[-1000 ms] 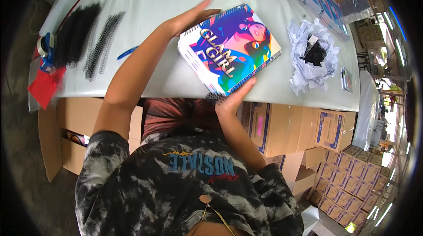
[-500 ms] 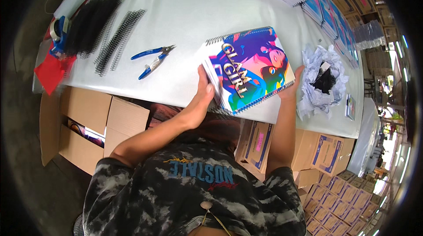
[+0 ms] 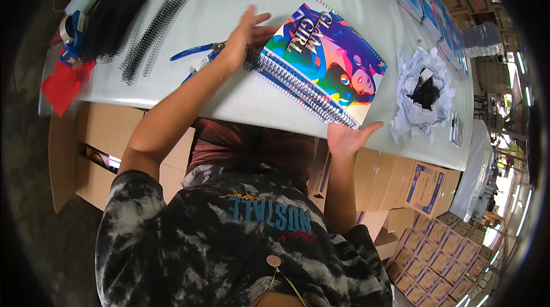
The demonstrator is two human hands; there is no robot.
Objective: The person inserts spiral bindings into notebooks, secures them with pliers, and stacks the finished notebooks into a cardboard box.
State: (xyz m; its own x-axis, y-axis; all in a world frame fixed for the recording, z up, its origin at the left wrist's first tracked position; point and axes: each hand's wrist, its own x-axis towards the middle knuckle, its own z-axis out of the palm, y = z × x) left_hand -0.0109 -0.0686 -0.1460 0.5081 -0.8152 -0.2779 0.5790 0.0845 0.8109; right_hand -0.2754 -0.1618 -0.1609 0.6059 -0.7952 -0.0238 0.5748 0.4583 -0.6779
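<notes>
Several spiral notebooks lie stacked on the table, slightly fanned; the top notebook [image 3: 332, 55] has a colourful illustrated cover, and the bound edges show along the near side. My left hand [image 3: 243, 40] is at the stack's left edge, fingers spread and gripping nothing. At the near right corner, my right hand [image 3: 346, 138] rests its palm against the bound edges with the thumb stretched out to the side; its other fingertips are partly hidden by the stack. Blue-handled pliers [image 3: 192, 52] lie left of my left hand, partly covered by my forearm.
Black spiral coils [image 3: 152, 34] and a blue tape dispenser [image 3: 73, 40] lie at the left, near a red piece [image 3: 66, 83]. Crumpled white paper [image 3: 408, 115] surrounds something black at the right. Stacked notebooks [image 3: 427, 17] line the far right; an open carton [image 3: 106, 135] stands below the table's left edge.
The tilted notebooks held between both hands now lie lower on the table, turned and fanned. My left hand has moved up and left with fingers spread; my right has come down to the near corner.
</notes>
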